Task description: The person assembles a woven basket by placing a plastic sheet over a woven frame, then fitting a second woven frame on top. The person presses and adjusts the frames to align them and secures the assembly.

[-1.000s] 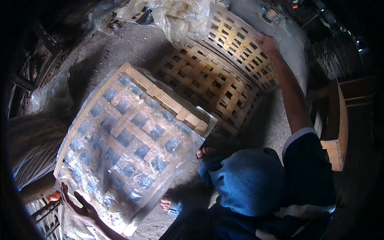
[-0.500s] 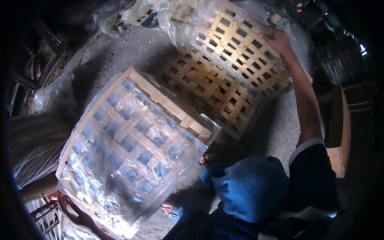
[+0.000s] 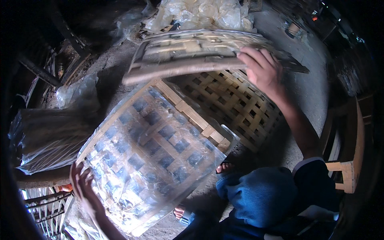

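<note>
My right hand (image 3: pixel 262 71) grips the near edge of a woven bamboo panel (image 3: pixel 188 50), blurred by motion and tilted above the floor. Beneath it lies another open-weave bamboo panel (image 3: pixel 236 106), its far part hidden by the held one. In front of me is a wood-framed woven bamboo crate (image 3: pixel 150 146) covered with clear plastic sheeting. At the lower left edge of this crate, my left hand (image 3: pixel 85 186) rests with its fingers stretched out and somewhat apart.
Crumpled clear plastic (image 3: pixel 200 14) is heaped at the far side. A plastic-wrapped stack (image 3: pixel 52 132) stands at left, above a slatted rack (image 3: pixel 48 210). A wooden frame (image 3: pixel 348 168) is at right. My feet (image 3: pixel 182 212) are beside the crate.
My right hand has swung the bamboo panel toward me and to the left, over the lower panel. My left hand has come up from below the crate's edge. The view has shifted.
</note>
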Demonstrator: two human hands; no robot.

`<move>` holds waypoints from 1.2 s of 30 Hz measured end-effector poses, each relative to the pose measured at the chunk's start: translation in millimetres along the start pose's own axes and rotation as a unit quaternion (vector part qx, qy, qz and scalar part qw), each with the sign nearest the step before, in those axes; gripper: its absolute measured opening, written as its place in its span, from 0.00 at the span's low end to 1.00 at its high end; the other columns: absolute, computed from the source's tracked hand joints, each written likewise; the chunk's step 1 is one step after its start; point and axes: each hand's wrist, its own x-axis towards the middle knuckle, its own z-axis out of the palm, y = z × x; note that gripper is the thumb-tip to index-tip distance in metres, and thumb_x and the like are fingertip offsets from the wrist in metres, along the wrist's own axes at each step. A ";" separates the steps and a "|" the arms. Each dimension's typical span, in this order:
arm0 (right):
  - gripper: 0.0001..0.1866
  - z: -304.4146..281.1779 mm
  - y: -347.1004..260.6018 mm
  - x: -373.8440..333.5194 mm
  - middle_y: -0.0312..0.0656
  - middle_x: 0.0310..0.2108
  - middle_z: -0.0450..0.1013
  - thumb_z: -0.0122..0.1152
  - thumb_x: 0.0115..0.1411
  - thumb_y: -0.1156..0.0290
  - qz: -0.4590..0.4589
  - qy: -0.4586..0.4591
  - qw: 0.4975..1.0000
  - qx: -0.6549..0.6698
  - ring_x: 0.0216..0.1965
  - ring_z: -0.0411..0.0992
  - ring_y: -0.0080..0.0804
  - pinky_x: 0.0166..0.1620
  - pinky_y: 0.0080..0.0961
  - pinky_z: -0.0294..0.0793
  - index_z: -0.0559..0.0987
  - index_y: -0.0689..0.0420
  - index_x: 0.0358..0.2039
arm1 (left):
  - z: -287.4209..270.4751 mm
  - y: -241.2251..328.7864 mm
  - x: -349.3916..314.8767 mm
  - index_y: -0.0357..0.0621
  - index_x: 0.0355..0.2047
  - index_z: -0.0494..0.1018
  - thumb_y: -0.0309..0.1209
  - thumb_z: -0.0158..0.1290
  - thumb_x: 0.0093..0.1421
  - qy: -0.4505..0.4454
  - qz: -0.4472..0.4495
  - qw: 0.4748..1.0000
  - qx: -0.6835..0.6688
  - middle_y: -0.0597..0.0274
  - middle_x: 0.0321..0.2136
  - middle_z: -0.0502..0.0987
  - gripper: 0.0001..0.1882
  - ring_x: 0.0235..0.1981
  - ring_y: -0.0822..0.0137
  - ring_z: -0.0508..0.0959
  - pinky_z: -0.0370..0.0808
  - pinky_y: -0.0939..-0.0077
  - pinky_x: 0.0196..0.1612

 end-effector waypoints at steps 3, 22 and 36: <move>0.16 1.8 -24.5 12.7 0.24 0.43 0.80 0.67 0.48 0.76 -0.038 0.057 0.996 0.054 0.32 0.72 0.25 0.33 0.22 0.74 0.85 0.49 0.40 | 35.1 14.1 -11.4 0.44 0.70 0.63 0.63 0.45 0.69 -0.078 -0.003 0.997 0.023 0.51 0.61 0.72 0.42 0.57 0.56 0.74 0.69 0.56 0.60; 0.12 -11.4 -88.5 43.7 0.27 0.48 0.83 0.67 0.60 0.67 -0.167 0.123 0.965 0.160 0.32 0.74 0.24 0.36 0.17 0.71 0.84 0.47 0.45 | 76.3 55.6 -26.4 0.34 0.72 0.53 0.64 0.45 0.69 -0.283 -0.183 0.800 -0.496 0.36 0.65 0.64 0.49 0.63 0.41 0.72 0.81 0.34 0.54; 0.15 -62.0 -231.4 32.3 0.31 0.50 0.80 0.71 0.60 0.64 -0.153 0.005 0.914 0.376 0.37 0.71 0.22 0.35 0.17 0.72 0.84 0.43 0.48 | -65.8 -5.6 -87.5 0.29 0.74 0.47 0.29 0.65 0.48 -0.234 -0.117 0.849 -0.459 0.35 0.57 0.75 0.56 0.58 0.45 0.79 0.76 0.50 0.63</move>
